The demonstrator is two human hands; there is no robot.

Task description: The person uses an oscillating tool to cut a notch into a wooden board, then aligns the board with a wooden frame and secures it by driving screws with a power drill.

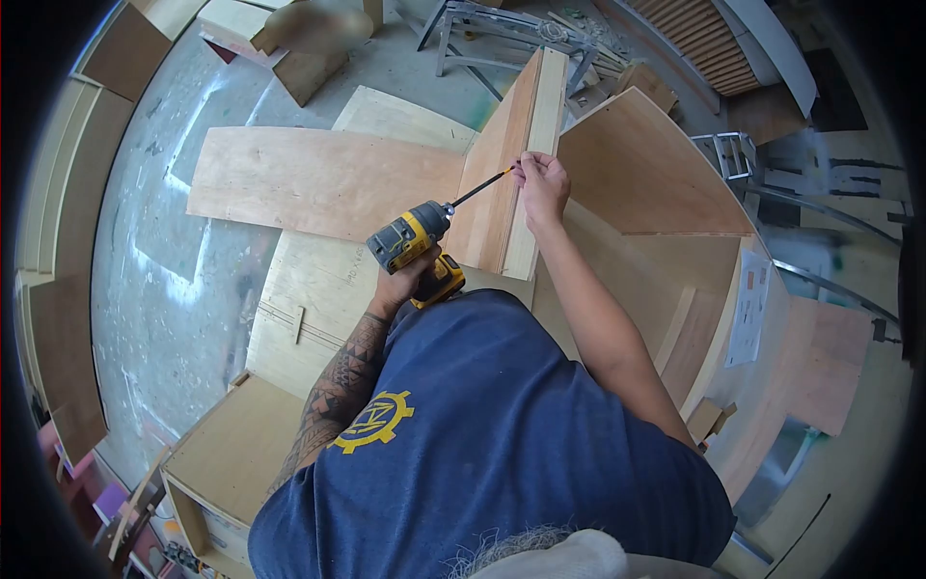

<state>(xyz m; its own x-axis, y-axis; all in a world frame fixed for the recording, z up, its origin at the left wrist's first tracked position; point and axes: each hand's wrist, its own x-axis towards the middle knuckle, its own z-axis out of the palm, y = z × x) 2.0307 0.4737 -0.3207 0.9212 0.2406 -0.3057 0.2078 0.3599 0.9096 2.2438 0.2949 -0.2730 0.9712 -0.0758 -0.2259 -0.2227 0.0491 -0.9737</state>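
Note:
My left hand [413,274] is wrapped round the grip of a yellow and black drill [413,234], whose long bit points up and to the right. At the bit's tip, my right hand [542,185] has its fingers pinched together; what they hold is too small to make out. That hand is beside the pale edge of an upright wooden panel [497,174]. A long plywood board [318,179] lies to the left of the panel, behind the drill.
An open plywood box [651,164] stands at the right, with a paper sheet [748,307] on its side. A wooden cabinet [241,444] is at the lower left. Sawhorses [482,34] and wood scraps are at the back.

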